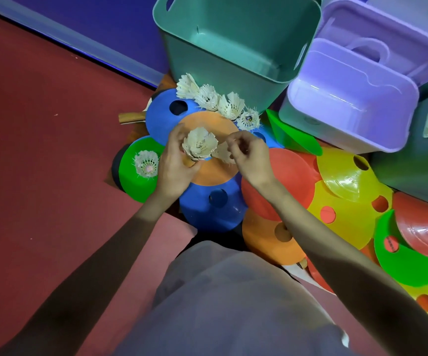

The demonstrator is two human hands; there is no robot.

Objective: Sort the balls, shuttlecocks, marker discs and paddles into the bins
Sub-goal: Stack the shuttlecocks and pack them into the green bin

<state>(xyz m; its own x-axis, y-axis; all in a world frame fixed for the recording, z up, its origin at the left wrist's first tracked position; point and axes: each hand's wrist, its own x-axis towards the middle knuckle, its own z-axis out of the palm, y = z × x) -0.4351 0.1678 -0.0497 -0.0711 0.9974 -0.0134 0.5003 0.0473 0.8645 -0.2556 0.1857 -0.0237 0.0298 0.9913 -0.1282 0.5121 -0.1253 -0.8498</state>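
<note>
Shuttlecocks, feather type: v. light, skirts frayed and brittle, so grip at cork base, not feathers. Left hand (175, 160) curls round base of one shuttlecock (200, 145), held over orange marker disc (209, 150). Right hand (246, 156) pinches second shuttlecock (221, 154) by its feathers, risky. More lie by teal bin (233, 37), which is open and near.

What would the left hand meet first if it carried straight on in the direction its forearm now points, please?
Probably the row of loose shuttlecocks beyond the orange disc, then the green bin. The left hand already grips a shuttlecock; depth is uncertain.
</note>
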